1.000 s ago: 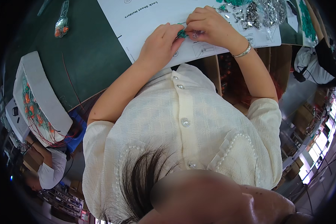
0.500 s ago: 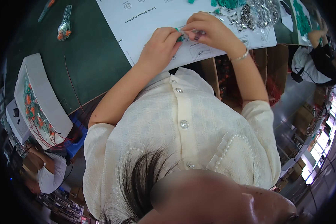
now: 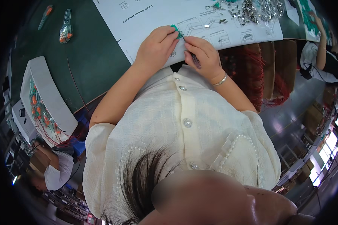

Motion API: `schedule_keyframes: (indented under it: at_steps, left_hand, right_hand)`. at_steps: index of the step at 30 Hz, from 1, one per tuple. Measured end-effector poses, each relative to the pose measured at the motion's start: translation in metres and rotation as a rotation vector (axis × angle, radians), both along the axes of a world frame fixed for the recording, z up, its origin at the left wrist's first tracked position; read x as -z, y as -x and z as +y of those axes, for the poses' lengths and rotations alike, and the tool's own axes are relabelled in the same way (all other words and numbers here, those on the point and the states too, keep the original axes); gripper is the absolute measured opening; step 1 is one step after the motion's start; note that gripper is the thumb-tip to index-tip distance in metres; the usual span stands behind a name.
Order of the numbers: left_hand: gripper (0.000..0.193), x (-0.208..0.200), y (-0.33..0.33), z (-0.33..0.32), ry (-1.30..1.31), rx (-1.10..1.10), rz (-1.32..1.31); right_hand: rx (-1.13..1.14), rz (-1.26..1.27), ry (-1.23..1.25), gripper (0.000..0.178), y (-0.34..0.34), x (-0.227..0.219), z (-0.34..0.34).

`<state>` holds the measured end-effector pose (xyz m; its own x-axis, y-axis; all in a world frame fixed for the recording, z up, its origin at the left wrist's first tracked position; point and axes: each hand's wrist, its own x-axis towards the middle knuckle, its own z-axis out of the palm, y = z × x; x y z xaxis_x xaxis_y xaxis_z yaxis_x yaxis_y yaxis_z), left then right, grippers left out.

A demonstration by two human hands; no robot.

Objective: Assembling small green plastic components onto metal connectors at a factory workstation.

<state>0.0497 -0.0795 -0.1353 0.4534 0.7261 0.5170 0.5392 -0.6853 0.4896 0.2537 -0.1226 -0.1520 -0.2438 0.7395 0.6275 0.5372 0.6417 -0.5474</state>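
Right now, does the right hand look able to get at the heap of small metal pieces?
Probably yes: nothing tall appears between the right hand and the metal pieces on the white sheet, though the slim tool it holds may hamper picking.

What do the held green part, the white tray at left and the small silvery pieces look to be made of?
Green part: probably plastic, given its solid colour; finish unclear. White tray: likely foam, matte, thick-walled. Silvery pieces: apparently metal, shiny, with bright glints.
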Motion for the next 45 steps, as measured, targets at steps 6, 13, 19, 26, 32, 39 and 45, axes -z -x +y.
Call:
schedule_keyframes:
  at_steps: [6, 13, 19, 26, 32, 39, 45]
  left_hand:
    - [0.022, 0.003, 0.0, 0.001, -0.011, 0.006, -0.002]
    - [0.026, 0.005, -0.001, 0.001, 0.005, 0.002, 0.014]
    - [0.03, 0.001, -0.002, 0.0, -0.055, 0.025, 0.138]
    - [0.026, 0.001, -0.003, -0.002, -0.029, -0.001, 0.062]
    - [0.02, -0.002, -0.003, -0.002, -0.026, 0.008, 0.025]
    - [0.019, 0.002, -0.002, 0.0, -0.028, 0.002, 0.028]
    - [0.019, 0.001, -0.002, 0.0, -0.002, 0.002, 0.035]
  right_hand:
    - [-0.04, -0.089, -0.085, 0.028, -0.005, 0.009, 0.002]
    - [-0.059, -0.177, -0.02, 0.024, -0.01, -0.003, 0.001]
    - [-0.07, -0.275, -0.026, 0.024, -0.015, -0.008, 0.002]
    - [-0.237, -0.164, -0.016, 0.015, -0.027, -0.017, 0.018]
    - [-0.047, 0.823, 0.426, 0.038, 0.0, -0.016, 0.035]
    - [-0.026, 0.884, 0.472, 0.048, 0.011, -0.014, 0.038]
    - [0.003, 0.955, 0.59, 0.051, 0.008, -0.013, 0.046]
